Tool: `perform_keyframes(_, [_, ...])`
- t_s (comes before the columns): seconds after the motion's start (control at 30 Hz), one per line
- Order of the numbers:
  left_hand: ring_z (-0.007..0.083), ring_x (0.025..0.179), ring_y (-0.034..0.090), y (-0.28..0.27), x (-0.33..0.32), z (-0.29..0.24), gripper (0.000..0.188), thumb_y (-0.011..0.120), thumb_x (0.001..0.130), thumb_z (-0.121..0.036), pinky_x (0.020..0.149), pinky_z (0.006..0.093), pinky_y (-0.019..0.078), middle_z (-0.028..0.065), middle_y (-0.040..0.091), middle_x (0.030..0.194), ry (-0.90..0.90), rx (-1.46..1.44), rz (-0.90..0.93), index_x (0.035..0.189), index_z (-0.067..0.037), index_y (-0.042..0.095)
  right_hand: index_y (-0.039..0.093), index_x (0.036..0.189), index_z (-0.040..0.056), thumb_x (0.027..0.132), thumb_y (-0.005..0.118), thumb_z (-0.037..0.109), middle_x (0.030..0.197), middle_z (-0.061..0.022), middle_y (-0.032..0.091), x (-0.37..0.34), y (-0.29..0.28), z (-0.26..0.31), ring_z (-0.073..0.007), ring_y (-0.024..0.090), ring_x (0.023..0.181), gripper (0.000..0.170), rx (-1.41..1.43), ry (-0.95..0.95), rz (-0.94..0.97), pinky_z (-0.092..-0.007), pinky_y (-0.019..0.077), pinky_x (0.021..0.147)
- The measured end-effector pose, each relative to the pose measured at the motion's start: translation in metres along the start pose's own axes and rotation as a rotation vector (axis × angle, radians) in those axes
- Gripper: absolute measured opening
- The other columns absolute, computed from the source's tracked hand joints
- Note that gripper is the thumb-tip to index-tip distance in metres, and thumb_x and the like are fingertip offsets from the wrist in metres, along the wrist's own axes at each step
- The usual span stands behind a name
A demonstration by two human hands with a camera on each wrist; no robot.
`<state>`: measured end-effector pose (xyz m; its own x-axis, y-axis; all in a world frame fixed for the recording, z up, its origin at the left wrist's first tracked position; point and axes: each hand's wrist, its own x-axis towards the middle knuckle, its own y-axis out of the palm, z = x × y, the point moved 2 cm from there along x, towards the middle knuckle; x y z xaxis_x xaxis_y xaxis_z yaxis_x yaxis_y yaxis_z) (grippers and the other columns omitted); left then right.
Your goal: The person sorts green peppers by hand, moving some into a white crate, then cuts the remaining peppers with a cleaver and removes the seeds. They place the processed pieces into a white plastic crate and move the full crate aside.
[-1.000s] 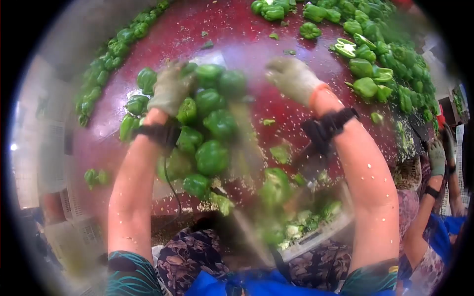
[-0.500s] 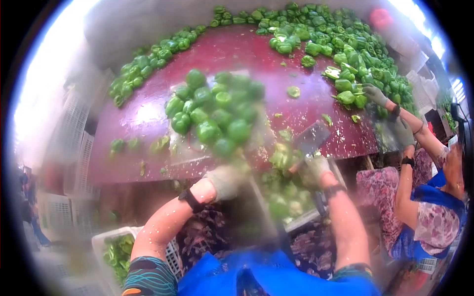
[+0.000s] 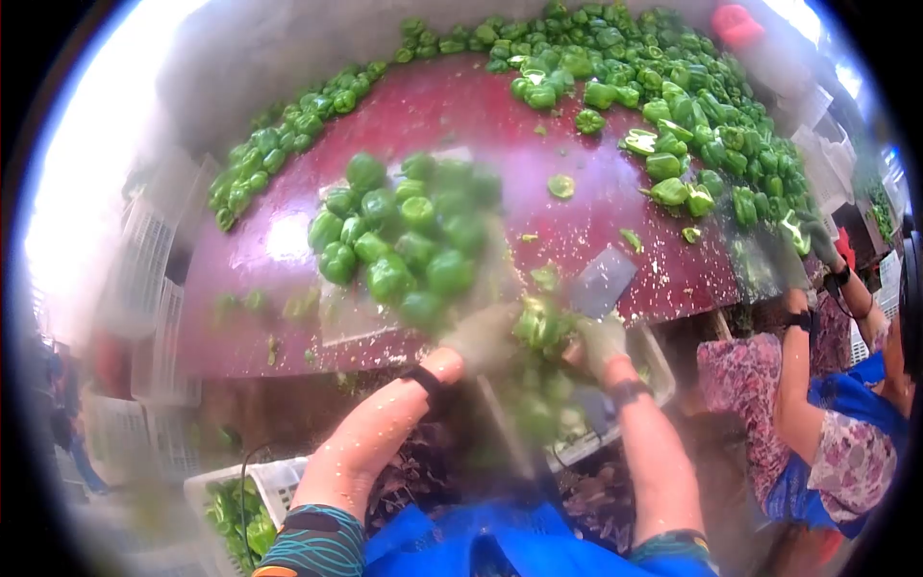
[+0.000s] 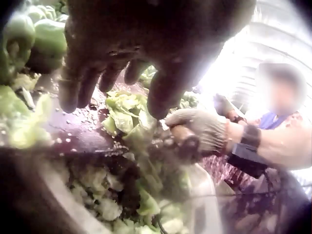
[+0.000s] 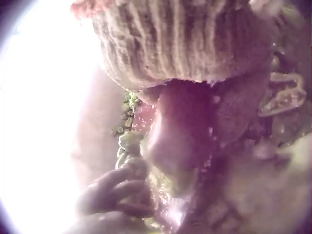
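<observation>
My gloved right hand (image 3: 604, 348) grips the wooden handle (image 4: 184, 138) of a cleaver (image 3: 604, 281), whose broad blade points away from me over the table's near edge. Beside it, blurred in the head view, is my gloved left hand (image 3: 486, 337). In the left wrist view its fingers (image 4: 163, 90) reach downward, spread, with nothing between them. Just below them lie cut green pepper pieces (image 4: 127, 113). Whole green bell peppers (image 3: 389, 277) are piled on a pale board (image 3: 351, 317) in front of my left hand.
The red table (image 3: 423, 106) is strewn with seeds and scraps. Many peppers (image 3: 711, 135) are heaped along its far and right sides. A crate (image 3: 663, 370) of cuttings stands below the near edge, another (image 3: 279, 481) at lower left. A person's arm (image 3: 796, 375) works at right.
Both hands have come back from over the table to its near edge. My right hand has taken hold of the cleaver. My left hand has left the peppers and moved rightward beside it.
</observation>
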<state>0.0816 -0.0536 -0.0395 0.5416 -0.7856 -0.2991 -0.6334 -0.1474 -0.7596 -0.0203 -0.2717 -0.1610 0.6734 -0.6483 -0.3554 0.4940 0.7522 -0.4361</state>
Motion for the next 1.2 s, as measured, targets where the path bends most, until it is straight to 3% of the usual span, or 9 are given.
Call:
perform_keyframes(0.17, [0.0324, 0.119, 0.057, 0.045, 0.077, 0.003, 0.051, 0.063, 0.088, -0.013, 0.103, 0.0405, 0.0463, 0.019, 0.058, 0.127, -0.089, -0.01, -0.077, 0.137, -0.015, 0.05, 0.056, 0.097, -0.0027, 0.083, 0.059, 0.0, 0.078, -0.0135, 0.061, -0.037, -0.065, 0.05, -0.0253, 0.06, 0.059, 0.014, 0.631, 0.181, 0.269, -0.0378, 0.0536, 0.051])
perform_keyframes(0.27, [0.0289, 0.122, 0.054, 0.026, 0.063, -0.059, 0.05, 0.062, 0.089, -0.01, 0.107, 0.0415, 0.0451, 0.0138, 0.052, 0.135, -0.122, -0.045, 0.186, 0.137, -0.018, 0.052, 0.055, 0.096, -0.0022, 0.082, 0.059, -0.002, 0.076, -0.012, 0.06, -0.053, -0.092, 0.079, -0.0224, 0.059, 0.055, 0.014, 0.76, 0.28, 0.32, -0.0333, 0.0523, 0.044])
perform_keyframes(0.37, [0.0286, 0.122, 0.054, 0.023, 0.057, -0.072, 0.041, 0.058, 0.091, -0.008, 0.107, 0.0405, 0.0455, 0.0131, 0.058, 0.13, 0.01, -0.136, 0.288, 0.131, -0.013, 0.057, 0.057, 0.095, 0.0, 0.078, 0.061, -0.003, 0.076, -0.0072, 0.059, -0.047, -0.092, 0.084, -0.0162, 0.059, 0.055, 0.018, 0.411, 0.089, 0.176, -0.0293, 0.0512, 0.045])
perform_keyframes(0.47, [0.0278, 0.115, 0.057, 0.022, 0.078, -0.018, 0.035, 0.061, 0.088, -0.007, 0.099, 0.0399, 0.0492, 0.0121, 0.063, 0.119, 0.287, 0.037, -0.225, 0.123, -0.008, 0.062, 0.058, 0.108, 0.0015, 0.078, 0.06, -0.002, 0.082, -0.0049, 0.06, -0.037, -0.085, 0.092, -0.0123, 0.059, 0.061, 0.03, 0.326, -0.078, 0.145, -0.027, 0.0517, 0.05])
perform_keyframes(0.53, [0.0269, 0.106, 0.059, -0.011, 0.08, 0.017, 0.032, 0.066, 0.082, -0.007, 0.091, 0.04, 0.0498, 0.0102, 0.065, 0.111, 0.248, 0.456, -0.428, 0.114, -0.006, 0.064, 0.057, 0.117, 0.0025, 0.079, 0.06, 0.001, 0.087, -0.0046, 0.06, -0.051, -0.077, 0.135, -0.0128, 0.061, 0.067, 0.038, 0.201, -0.141, 0.141, -0.0279, 0.0536, 0.057])
perform_keyframes(0.67, [0.0305, 0.099, 0.059, -0.084, 0.041, 0.035, 0.03, 0.071, 0.076, -0.009, 0.09, 0.0411, 0.0482, 0.0119, 0.064, 0.105, -0.106, 0.294, -0.67, 0.106, -0.006, 0.065, 0.042, 0.141, 0.0076, 0.081, 0.056, 0.001, 0.106, -0.0138, 0.064, -0.035, -0.041, 0.166, -0.0222, 0.065, 0.089, 0.062, -0.059, -0.477, 0.119, -0.0362, 0.0528, 0.08])
perform_keyframes(0.9, [0.0338, 0.109, 0.056, -0.052, 0.024, 0.121, 0.034, 0.073, 0.076, -0.012, 0.094, 0.0415, 0.047, 0.014, 0.062, 0.108, -0.015, 0.122, -0.557, 0.108, -0.007, 0.064, 0.028, 0.148, 0.0088, 0.085, 0.059, 0.009, 0.095, -0.0223, 0.064, -0.001, 0.008, 0.25, -0.0376, 0.065, 0.084, 0.071, -0.263, -0.796, -0.04, -0.0437, 0.0523, 0.078])
perform_keyframes(1.13, [0.0351, 0.103, 0.057, -0.046, 0.026, 0.129, 0.035, 0.075, 0.073, -0.012, 0.088, 0.0428, 0.0488, 0.0131, 0.062, 0.105, 0.035, 0.054, -0.63, 0.105, -0.007, 0.064, 0.034, 0.143, 0.0056, 0.096, 0.048, 0.033, 0.12, -0.0286, 0.059, 0.05, 0.076, 0.278, -0.0453, 0.057, 0.113, 0.056, -0.669, -0.282, 0.341, -0.0479, 0.0442, 0.095])
perform_keyframes(1.2, [0.035, 0.103, 0.057, -0.048, 0.027, 0.129, 0.036, 0.075, 0.072, -0.013, 0.088, 0.0427, 0.049, 0.0133, 0.062, 0.105, 0.045, 0.077, -0.637, 0.106, -0.007, 0.064, 0.023, 0.152, 0.0072, 0.093, 0.048, 0.022, 0.118, -0.0321, 0.06, 0.084, 0.112, 0.226, -0.0413, 0.062, 0.108, 0.066, -0.673, -0.309, 0.267, -0.0475, 0.049, 0.093])
